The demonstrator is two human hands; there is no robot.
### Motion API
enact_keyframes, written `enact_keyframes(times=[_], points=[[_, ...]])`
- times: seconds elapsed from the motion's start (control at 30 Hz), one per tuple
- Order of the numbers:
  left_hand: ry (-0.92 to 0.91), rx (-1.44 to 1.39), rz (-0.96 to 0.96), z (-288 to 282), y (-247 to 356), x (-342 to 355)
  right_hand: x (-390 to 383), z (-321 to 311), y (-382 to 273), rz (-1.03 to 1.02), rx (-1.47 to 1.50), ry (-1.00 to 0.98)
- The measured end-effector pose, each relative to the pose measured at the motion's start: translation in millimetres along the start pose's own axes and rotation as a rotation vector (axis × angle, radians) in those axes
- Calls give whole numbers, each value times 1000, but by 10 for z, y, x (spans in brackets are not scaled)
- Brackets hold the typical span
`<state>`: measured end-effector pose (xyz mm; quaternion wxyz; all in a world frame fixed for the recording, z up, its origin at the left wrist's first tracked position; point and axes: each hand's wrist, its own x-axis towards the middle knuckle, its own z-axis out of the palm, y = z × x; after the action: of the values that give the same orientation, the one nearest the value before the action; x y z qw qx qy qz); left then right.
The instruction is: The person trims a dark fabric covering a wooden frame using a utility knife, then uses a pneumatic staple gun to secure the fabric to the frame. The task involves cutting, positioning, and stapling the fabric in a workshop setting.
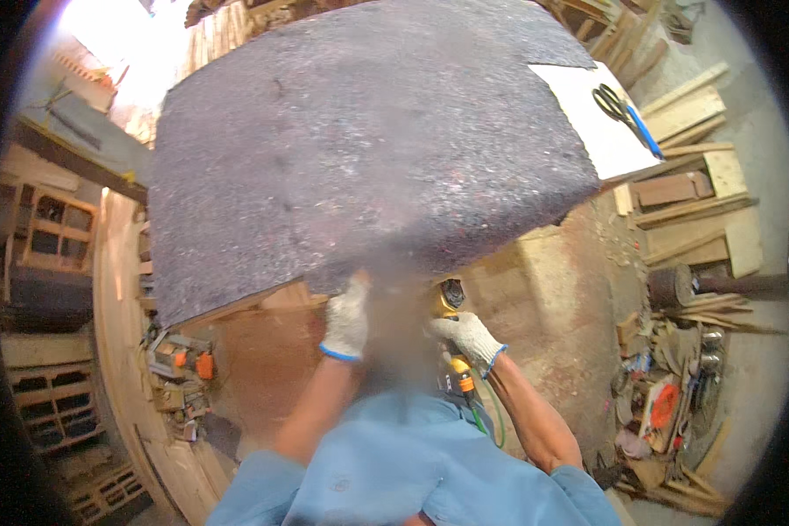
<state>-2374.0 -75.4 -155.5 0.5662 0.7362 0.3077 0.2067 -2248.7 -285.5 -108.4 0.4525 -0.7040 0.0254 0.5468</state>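
A large sheet of speckled grey felt [368, 140] lies over a broad, flat wooden piece in front of me. My left hand [348, 320], in a white knit glove with a blue cuff, is closed at the sheet's near edge; its fingertips are partly lost in a dark blur. My right hand [471, 337], gloved alike, is wrapped round a yellow and black pneumatic stapler [449, 298] just below the felt's near edge. A green air hose [480, 419] runs from the tool's lower end, close to my blue shirt. The blur hides the space between my hands.
Black-handled scissors and a blue tool [627, 118] lie on a white panel [579, 110] at the far right corner. Cut timber [693, 210] and a scrap pile [666, 403] line the right side. Orange-marked tools [182, 359] and a long plank [118, 289] stand left.
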Motion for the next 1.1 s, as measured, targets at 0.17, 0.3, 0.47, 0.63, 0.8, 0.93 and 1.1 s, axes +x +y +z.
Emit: enact_keyframes(times=[0.17,0.3,0.47,0.63,0.8,0.93,1.1], points=[[56,336,263,94,457,-72,840,250,357,-888,-384,-113],[30,-211,-275,147,659,-105,1054,518,142,-1223,-515,285],[-70,22,-393,36,699,-141,1226,518,85,-1224,-673,244],[-84,112,-246,35,704,-117,1328,445,-6,-1009,-486,126],[-85,-54,-375,78,808,-100,1420,377,56,-709,-214,14],[-38,-459,-624,89,894,-69,1117,347,175,-408,-80,-80],[-95,167,-226,9,561,-116,827,271,67,-671,-356,41]])
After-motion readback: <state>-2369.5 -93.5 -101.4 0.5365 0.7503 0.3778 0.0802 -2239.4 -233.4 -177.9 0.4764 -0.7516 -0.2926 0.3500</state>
